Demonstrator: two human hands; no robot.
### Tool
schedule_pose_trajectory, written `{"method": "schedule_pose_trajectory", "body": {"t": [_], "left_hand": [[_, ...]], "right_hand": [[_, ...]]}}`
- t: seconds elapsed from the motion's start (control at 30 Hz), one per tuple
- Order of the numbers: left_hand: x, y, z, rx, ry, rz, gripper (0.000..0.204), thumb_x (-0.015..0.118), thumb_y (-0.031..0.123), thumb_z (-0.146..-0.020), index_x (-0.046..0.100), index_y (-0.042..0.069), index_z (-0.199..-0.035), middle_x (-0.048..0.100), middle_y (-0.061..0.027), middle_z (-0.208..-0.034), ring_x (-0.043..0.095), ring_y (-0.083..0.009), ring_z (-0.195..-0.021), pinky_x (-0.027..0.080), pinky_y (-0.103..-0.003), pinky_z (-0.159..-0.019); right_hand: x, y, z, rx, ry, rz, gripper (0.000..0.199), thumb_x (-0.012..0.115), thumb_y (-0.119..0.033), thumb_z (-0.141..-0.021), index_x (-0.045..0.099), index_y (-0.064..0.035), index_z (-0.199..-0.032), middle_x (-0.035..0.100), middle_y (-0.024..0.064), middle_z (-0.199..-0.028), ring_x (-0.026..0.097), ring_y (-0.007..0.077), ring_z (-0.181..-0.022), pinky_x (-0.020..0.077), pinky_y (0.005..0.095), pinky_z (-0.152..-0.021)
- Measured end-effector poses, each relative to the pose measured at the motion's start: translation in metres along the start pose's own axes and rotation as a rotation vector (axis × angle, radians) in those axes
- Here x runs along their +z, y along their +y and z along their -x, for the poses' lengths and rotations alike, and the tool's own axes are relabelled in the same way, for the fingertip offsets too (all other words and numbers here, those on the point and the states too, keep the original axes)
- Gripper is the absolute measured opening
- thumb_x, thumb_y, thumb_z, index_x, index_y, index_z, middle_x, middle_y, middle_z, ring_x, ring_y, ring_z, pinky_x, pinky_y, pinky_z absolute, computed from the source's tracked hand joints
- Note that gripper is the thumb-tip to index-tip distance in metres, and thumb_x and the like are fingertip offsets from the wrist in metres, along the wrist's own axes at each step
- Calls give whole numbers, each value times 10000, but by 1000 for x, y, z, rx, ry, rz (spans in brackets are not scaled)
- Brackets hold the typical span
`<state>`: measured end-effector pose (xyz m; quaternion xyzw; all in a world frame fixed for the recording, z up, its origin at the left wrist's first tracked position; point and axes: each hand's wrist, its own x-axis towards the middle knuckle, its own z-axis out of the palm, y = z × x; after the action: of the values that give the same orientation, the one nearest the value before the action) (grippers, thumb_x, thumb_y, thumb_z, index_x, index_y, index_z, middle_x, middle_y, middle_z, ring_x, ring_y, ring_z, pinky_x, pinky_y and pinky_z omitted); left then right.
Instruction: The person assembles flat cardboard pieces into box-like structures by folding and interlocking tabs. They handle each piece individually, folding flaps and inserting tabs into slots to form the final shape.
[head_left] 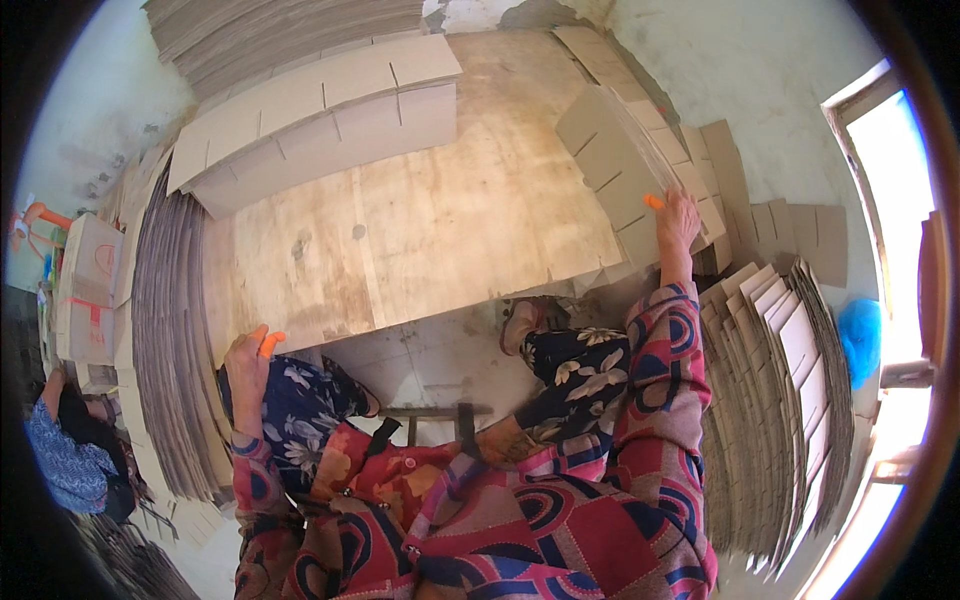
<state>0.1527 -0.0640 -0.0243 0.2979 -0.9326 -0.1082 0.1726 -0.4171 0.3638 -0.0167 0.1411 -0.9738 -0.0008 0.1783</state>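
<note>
My left hand (250,368) is at the near left corner of a plywood table (400,230), its fingers curled in. An orange cover sits on one of its digits, and whatever the fingers close on, if anything, is hidden. On the right side of the table my right hand (679,225) grips the near end of slotted cardboard sheets (612,165), which lean as a bundle. One digit of this hand wears an orange cover too.
A long stack of slotted cardboard (325,120) lies along the table's far left. Tall cardboard piles stand left (175,330) and right (775,390) of me. A blue bag (859,342) is by the doorway. Another person's blue sleeve (68,455) shows at far left.
</note>
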Motion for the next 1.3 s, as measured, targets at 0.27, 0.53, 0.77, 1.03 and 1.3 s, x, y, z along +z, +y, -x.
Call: {"method": "schedule_pose_trajectory", "body": {"t": [0.27, 0.53, 0.77, 1.03, 1.3], "left_hand": [[-1, 2, 0, 2, 46, 28, 231, 747, 130, -765, 679, -8, -937, 639, -203, -780, 623, -367, -712, 494, -406, -617], [2, -3, 2, -4, 63, 27, 229, 749, 121, -761, 691, -2, -944, 639, -207, -773, 631, -368, -705, 506, -402, -616], [4, 3, -11, -38, 52, 99, 250, 774, 130, -737, 691, 0, -933, 633, -195, -750, 635, -349, -701, 503, -391, -615], [20, 52, -175, 139, 233, 212, 518, 760, 237, -737, 582, -5, -1159, 632, -184, -1067, 554, -333, -1006, 463, -396, -862], [63, 107, -314, 253, 263, -187, 483, 682, 347, -812, 620, -22, -1117, 501, -152, -1312, 413, -298, -1245, 335, -436, -1013]], "right_hand": [[-9, -7, -3, 33, -74, -32, 236, 584, -319, -889, 705, -148, -996, 663, 101, -1045, 594, 303, -1046, 462, 440, -857], [-53, -31, 0, 106, 182, -365, 222, 605, -303, -890, 700, -124, -980, 669, 166, -880, 639, 368, -829, 482, 456, -709], [-80, -58, -6, 221, 525, -726, 196, 682, -262, -873, 659, -67, -883, 629, 97, -726, 528, 243, -620, 445, 339, -609], [-146, -184, 36, 19, 164, -1114, 208, 763, -117, -800, 642, -18, -938, 431, -48, -672, 357, 66, -594, 343, 229, -542], [-149, -240, 39, -76, 246, -1688, 182, 716, 9, -822, 613, 8, -971, 632, 6, -830, 551, 66, -729, 451, 173, -669]]}}
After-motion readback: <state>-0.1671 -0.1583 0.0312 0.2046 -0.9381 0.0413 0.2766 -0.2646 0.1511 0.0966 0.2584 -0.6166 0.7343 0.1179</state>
